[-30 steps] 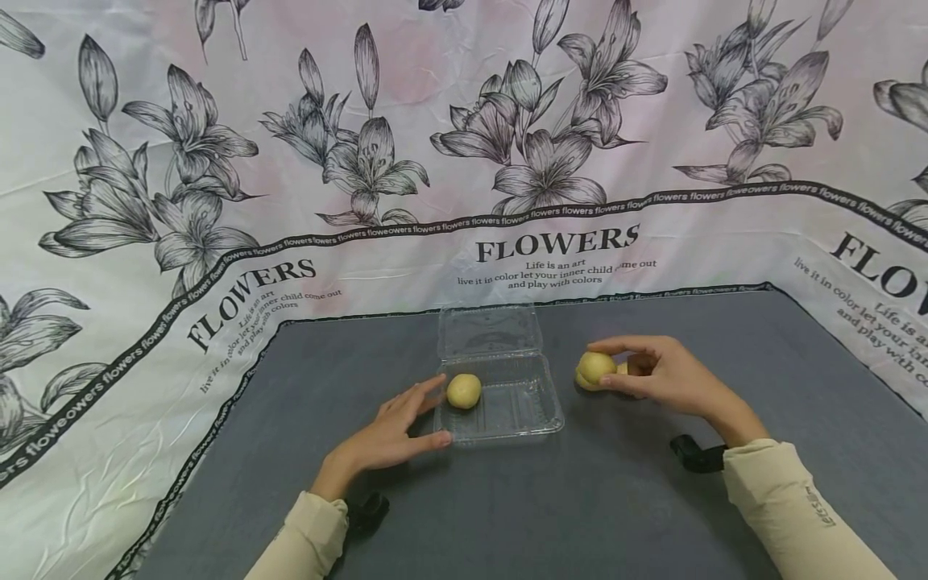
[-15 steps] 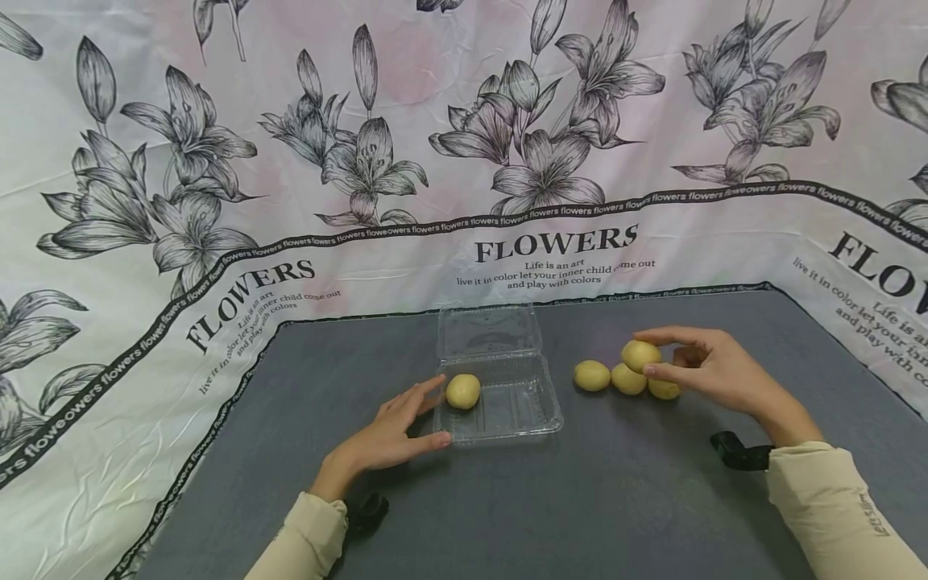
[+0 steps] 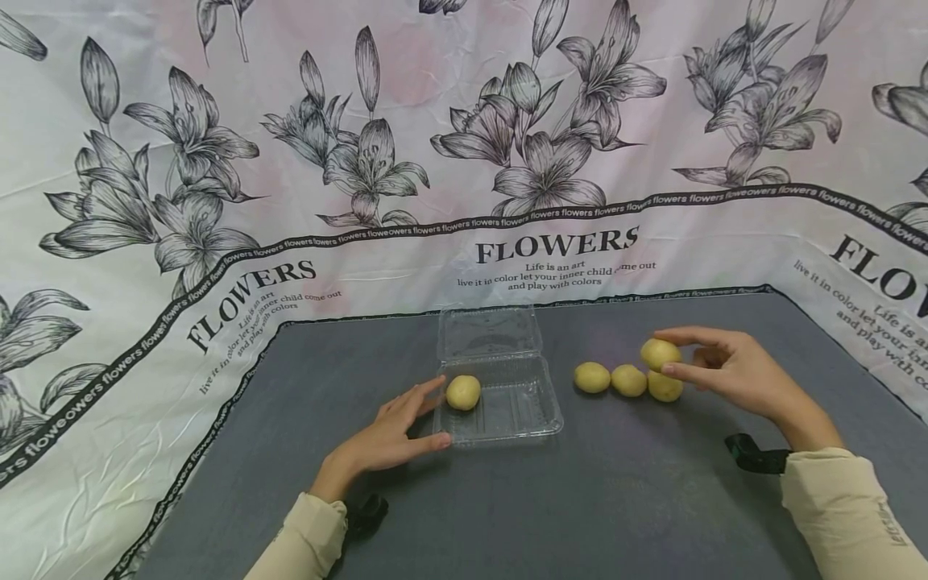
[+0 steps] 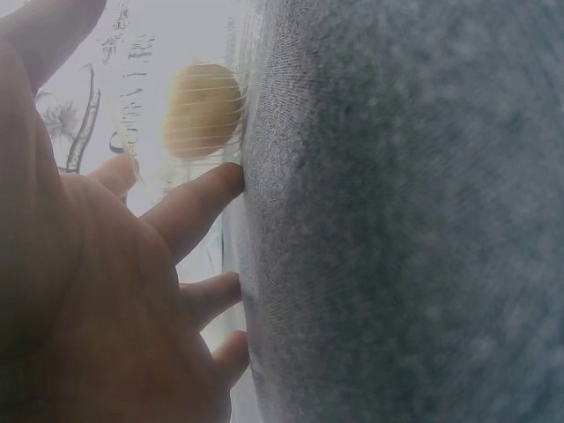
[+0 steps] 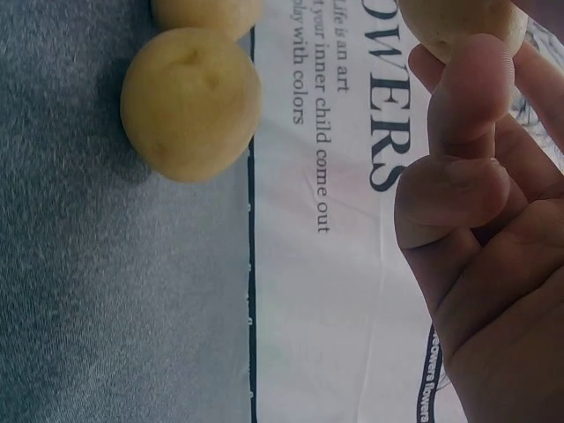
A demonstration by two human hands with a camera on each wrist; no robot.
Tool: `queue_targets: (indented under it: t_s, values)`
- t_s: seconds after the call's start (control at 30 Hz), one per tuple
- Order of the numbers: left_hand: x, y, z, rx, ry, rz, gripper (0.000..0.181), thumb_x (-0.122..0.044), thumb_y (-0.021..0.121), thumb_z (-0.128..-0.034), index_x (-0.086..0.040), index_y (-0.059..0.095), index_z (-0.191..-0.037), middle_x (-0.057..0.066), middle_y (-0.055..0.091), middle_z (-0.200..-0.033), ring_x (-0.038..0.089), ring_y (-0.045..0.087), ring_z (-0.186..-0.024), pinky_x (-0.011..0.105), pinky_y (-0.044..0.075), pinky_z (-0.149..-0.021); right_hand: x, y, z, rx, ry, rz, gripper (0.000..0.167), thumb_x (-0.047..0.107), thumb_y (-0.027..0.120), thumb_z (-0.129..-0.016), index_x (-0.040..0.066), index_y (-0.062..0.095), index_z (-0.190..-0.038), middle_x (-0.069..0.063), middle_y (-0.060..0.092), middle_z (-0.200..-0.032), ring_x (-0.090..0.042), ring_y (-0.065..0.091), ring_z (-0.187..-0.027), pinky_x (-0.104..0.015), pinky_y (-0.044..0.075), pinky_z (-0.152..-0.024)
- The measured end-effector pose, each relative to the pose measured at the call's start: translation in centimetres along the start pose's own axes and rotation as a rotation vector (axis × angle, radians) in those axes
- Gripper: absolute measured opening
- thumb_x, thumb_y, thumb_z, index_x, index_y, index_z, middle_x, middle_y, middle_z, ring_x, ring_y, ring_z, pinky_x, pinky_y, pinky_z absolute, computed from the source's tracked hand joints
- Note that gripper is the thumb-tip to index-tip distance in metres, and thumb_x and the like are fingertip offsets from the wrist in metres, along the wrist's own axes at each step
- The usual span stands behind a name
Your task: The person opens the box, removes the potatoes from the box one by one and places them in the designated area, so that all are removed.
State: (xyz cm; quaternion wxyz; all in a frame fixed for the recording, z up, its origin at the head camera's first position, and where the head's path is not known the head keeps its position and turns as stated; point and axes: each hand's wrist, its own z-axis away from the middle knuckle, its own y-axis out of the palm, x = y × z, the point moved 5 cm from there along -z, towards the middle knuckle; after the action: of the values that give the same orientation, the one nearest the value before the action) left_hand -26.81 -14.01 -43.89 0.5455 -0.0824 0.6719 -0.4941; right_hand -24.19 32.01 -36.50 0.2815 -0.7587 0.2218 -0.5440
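Observation:
Between the thumb and fingers of my right hand (image 3: 743, 374) a small yellow potato (image 3: 658, 354) is pinched, raised just above the right end of a row. That row on the table has a left potato (image 3: 591, 377), a middle potato (image 3: 628, 381) and a right potato (image 3: 664, 389). A clear plastic clamshell box (image 3: 522, 415) lies with its lid (image 3: 489, 332) tipped back, and one potato (image 3: 463, 392) sits in its left part. My left hand (image 3: 384, 435) rests at the box's left side, fingers spread and fairly straight; through the clear wall the left wrist view shows that potato (image 4: 203, 110).
A grey cloth (image 3: 507, 507) covers the table. Behind it and along both sides hangs a white curtain (image 3: 406, 274) with printed flowers and lettering. Black straps with cameras are on both wrists, such as the right wrist camera (image 3: 754, 455).
My right hand has moved right with the pinched potato, from above the row's left end to above its right end, uncovering the other potatoes. The left hand and box have stayed in place.

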Motion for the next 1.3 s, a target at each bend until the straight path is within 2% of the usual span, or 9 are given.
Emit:
queue_targets:
  t_s: [0.17,0.33,0.57,0.8,0.97,1.3]
  values:
    - [0.0,0.0,0.0,0.002,-0.016,0.002,0.089,-0.06,0.062,-0.0954,-0.041,0.008,-0.163,-0.006,0.033,-0.166,0.03,0.01,-0.16,0.068,0.005,-0.122,-0.2,-0.6,0.3,-0.018,0.036,0.01,0.045,0.027,0.075,-0.095,0.019,0.065,-0.138,0.002,0.067,-0.069,-0.021,0.054,-0.058,-0.03,0.044,-0.054]
    - [-0.1,0.0,0.0,-0.003,-0.012,0.0,0.089,-0.059,0.063,-0.0956,-0.04,0.009,-0.164,-0.005,0.033,-0.166,0.029,0.012,-0.16,0.067,0.006,-0.122,-0.6,-1.2,0.5,-0.015,0.035,0.02,0.046,0.028,0.074,-0.096,0.02,0.064,-0.139,0.002,0.075,-0.082,-0.02,0.058,-0.062,-0.029,0.048,-0.059]
    - [-0.1,0.0,0.0,-0.005,-0.003,0.0,0.089,-0.058,0.063,-0.0958,-0.039,0.009,-0.164,-0.004,0.033,-0.166,0.029,0.014,-0.16,0.068,0.006,-0.122,-1.8,-1.6,0.6,-0.031,0.05,0.027,0.046,0.028,0.074,-0.096,0.02,0.064,-0.139,0.019,0.071,-0.099,-0.019,0.061,-0.066,-0.029,0.047,-0.058]
    - [-0.1,0.0,0.0,-0.003,-0.009,0.0,0.089,-0.058,0.063,-0.0955,-0.041,0.008,-0.163,-0.006,0.032,-0.166,0.029,0.012,-0.16,0.067,0.006,-0.122,-3.1,-1.8,0.9,-0.023,0.051,0.028,0.045,0.028,0.074,-0.096,0.02,0.064,-0.14,0.023,0.069,-0.102,-0.019,0.063,-0.066,-0.03,0.048,-0.058]
    - [0.0,0.1,0.0,0.0,-0.021,0.0,0.09,-0.06,0.063,-0.0946,-0.043,0.007,-0.163,-0.008,0.03,-0.166,0.026,0.012,-0.16,0.065,0.005,-0.123,-3.9,-2.0,1.1,-0.031,0.059,0.027,0.045,0.028,0.073,-0.096,0.022,0.064,-0.14,0.032,0.058,-0.116,-0.016,0.067,-0.072,-0.03,0.051,-0.06]
    - [0.0,0.1,0.0,-0.003,-0.019,0.002,0.09,-0.06,0.064,-0.0943,-0.042,0.008,-0.163,-0.006,0.032,-0.166,0.027,0.013,-0.16,0.066,0.005,-0.123,-5.6,-2.1,1.7,-0.038,0.091,0.04,0.048,0.029,0.074,-0.096,0.01,0.063,-0.138,0.04,0.056,-0.111,-0.018,0.066,-0.068,-0.03,0.051,-0.059]
